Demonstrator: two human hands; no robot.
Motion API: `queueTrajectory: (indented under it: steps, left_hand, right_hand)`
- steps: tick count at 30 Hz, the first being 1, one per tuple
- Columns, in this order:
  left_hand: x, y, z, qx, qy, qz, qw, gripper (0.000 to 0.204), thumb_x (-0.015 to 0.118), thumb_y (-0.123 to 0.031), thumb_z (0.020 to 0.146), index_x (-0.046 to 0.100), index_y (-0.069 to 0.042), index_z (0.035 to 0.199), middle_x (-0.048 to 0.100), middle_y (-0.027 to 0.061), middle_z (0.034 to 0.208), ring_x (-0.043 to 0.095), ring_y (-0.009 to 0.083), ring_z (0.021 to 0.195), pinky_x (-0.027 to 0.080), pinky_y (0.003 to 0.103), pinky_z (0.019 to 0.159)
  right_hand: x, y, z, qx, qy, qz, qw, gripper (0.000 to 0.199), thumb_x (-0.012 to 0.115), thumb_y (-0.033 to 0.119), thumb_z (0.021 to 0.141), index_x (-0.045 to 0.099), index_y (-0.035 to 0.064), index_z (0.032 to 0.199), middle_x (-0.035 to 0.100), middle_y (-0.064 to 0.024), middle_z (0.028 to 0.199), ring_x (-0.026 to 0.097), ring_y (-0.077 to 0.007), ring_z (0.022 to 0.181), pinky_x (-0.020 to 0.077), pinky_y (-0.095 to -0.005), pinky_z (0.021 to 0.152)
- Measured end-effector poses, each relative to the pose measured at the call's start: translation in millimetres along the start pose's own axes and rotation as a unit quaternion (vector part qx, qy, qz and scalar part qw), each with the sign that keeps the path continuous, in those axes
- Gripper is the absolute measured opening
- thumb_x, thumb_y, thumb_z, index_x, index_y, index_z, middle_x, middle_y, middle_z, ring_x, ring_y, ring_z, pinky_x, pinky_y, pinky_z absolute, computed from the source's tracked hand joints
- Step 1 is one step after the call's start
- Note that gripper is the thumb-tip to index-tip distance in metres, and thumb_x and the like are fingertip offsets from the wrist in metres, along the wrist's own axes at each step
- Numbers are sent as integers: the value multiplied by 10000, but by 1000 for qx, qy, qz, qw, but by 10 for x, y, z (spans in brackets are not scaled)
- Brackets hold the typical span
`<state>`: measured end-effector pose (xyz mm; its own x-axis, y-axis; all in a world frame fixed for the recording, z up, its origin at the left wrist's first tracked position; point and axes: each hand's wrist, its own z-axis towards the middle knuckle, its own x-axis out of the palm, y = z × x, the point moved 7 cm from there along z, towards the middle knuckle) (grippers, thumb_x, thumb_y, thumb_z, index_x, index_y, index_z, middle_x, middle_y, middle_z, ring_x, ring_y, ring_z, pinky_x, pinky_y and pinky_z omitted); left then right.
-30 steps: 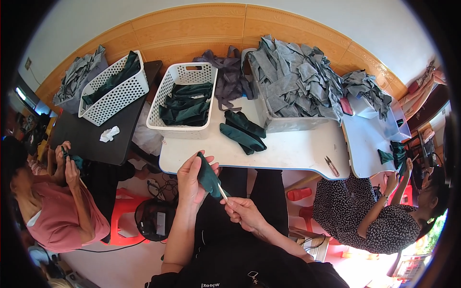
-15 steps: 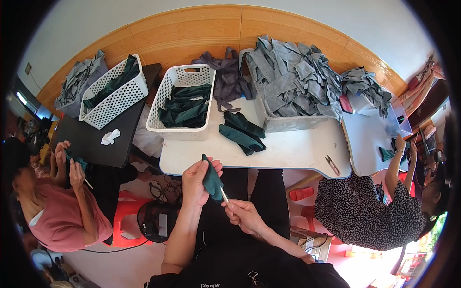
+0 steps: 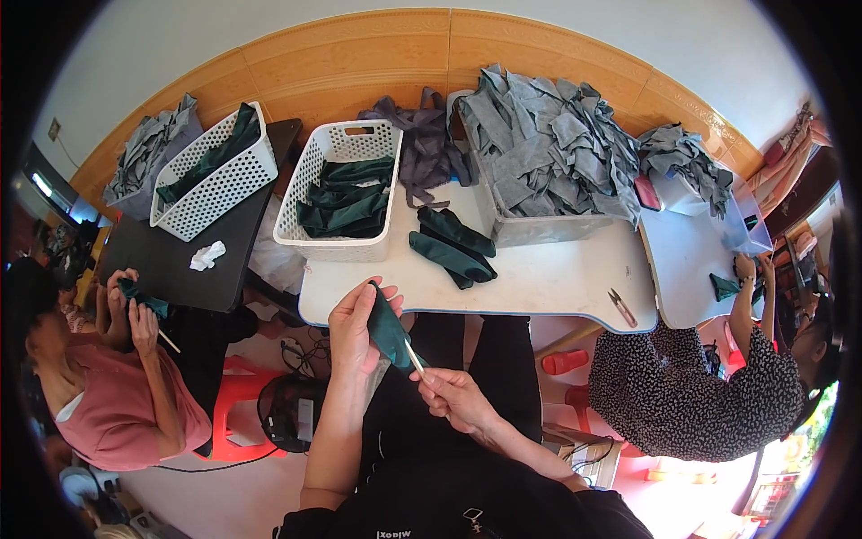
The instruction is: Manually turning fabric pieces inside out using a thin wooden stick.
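A dark green velvety fabric piece (image 3: 387,330) hangs between my hands, in front of the white table's near edge. My left hand (image 3: 356,332) pinches its upper end between thumb and fingers. With thumb and fingertips my right hand (image 3: 456,398) grips a thin, pale stick (image 3: 412,356), whose upper part lies against the lower end of the fabric. I cannot tell whether the tip is inside a fold. Several similar dark green pieces (image 3: 449,253) lie together on the table ahead.
A white perforated basket (image 3: 292,211) holds green pieces. Beside it stands a clear bin (image 3: 539,232) heaped with grey strips (image 3: 557,135). Small snips (image 3: 622,307) lie near the table's right edge. One person (image 3: 126,395) sits at left, another (image 3: 691,395) at right, both handling green fabric.
My left hand has shifted slightly left and up, and more of the green fabric now shows, stretched flatter. My right hand keeps its hold on the stick, almost in place.
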<state>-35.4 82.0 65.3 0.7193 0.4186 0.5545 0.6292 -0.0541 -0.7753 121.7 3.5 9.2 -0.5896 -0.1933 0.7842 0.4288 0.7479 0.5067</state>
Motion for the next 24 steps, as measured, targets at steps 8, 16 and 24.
queueTrajectory:
  steps: [8,16,24]
  left_hand:
    - [48,177,-35,-1,9,-16,1000,243,588,-151,951,616,34,1106,681,188,987,691,236,868,584,345,766]
    - [61,143,-3,4,27,-19,999,255,575,-174,961,612,22,1119,671,190,1023,691,248,855,583,357,739]
    - [21,52,124,14,14,-7,1000,256,582,-187,958,606,9,1121,670,165,1037,689,257,850,578,360,745]
  right_hand:
    - [0,-33,-40,-25,-34,15,999,253,501,195,1003,634,7,1108,436,15,706,273,-51,540,220,-201,463]
    - [-15,32,13,-26,-32,-6,999,253,497,191,1006,634,4,1105,440,15,702,270,-49,529,220,-200,461]
    - [-47,90,25,-25,-45,-52,997,252,494,178,1008,633,1,1121,434,18,709,281,-44,530,229,-195,462]
